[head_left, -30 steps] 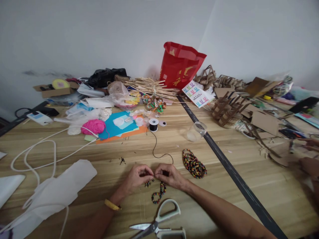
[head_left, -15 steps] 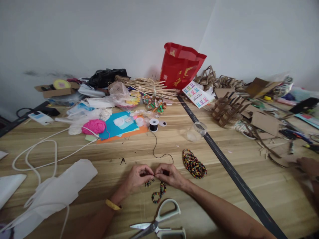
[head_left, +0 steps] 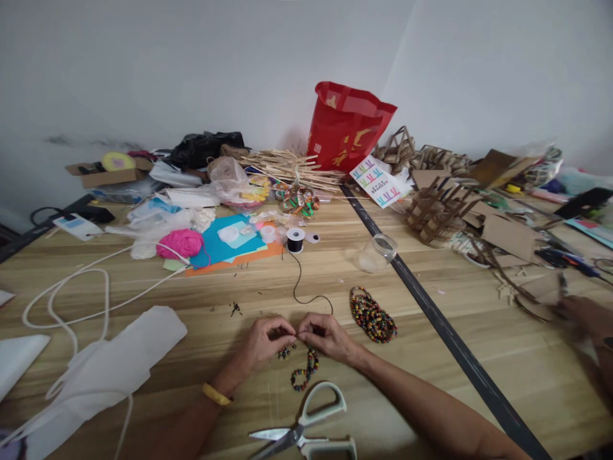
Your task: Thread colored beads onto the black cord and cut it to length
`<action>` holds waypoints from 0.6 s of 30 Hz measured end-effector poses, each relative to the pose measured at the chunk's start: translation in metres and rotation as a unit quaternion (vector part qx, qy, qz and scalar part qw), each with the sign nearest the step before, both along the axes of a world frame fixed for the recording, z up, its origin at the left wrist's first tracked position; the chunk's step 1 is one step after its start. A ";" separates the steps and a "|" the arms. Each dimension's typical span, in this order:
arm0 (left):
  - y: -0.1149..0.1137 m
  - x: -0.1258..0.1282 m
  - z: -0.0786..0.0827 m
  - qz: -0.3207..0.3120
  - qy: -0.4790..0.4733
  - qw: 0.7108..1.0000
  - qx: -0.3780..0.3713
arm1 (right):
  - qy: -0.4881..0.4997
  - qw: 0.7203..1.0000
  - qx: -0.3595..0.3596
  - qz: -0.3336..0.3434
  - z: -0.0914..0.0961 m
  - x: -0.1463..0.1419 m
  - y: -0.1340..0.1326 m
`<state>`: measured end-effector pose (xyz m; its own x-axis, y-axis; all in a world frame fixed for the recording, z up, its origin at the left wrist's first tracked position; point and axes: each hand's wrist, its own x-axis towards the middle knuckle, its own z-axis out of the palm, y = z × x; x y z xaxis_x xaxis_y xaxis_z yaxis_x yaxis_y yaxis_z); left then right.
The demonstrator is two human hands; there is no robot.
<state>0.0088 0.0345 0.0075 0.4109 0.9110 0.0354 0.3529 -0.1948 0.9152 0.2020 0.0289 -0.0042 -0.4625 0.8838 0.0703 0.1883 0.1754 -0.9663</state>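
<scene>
In the head view my left hand (head_left: 268, 340) and my right hand (head_left: 327, 335) meet at their fingertips, both pinched closed. What sits between the left fingertips is too small to make out. A black cord (head_left: 300, 281) runs from a spool (head_left: 295, 241) to behind my right hand, which appears to pinch it. Below that hand a short string of coloured beads (head_left: 300, 381) curls on the table. A few loose dark beads (head_left: 284, 352) lie under my left fingers. Open scissors (head_left: 301, 428) rest nearer to me.
Right of my hands lies a coiled bead strand (head_left: 373, 316); beyond it stands a clear plastic cup (head_left: 378, 253). Pink yarn (head_left: 181, 243), white cable (head_left: 103, 287) and white sheeting (head_left: 119, 364) lie left. A red bag (head_left: 349, 128) stands behind. Another person's hand (head_left: 587, 316) reaches in right.
My hands stay almost where they were, fingertips together. At the right edge, the other person's hand has moved farther in, up to a small dark tool on the table.
</scene>
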 end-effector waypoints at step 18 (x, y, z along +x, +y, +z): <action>0.000 0.001 0.000 0.000 0.019 0.999 0.030 | 0.019 0.999 -0.031 0.001 -0.003 -0.001 0.000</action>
<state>0.0097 0.0342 0.0078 0.4129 0.9078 0.0736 0.3876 -0.2482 0.8878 0.2015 0.0289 -0.0073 -0.4628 0.8858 0.0326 0.1506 0.1148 -0.9819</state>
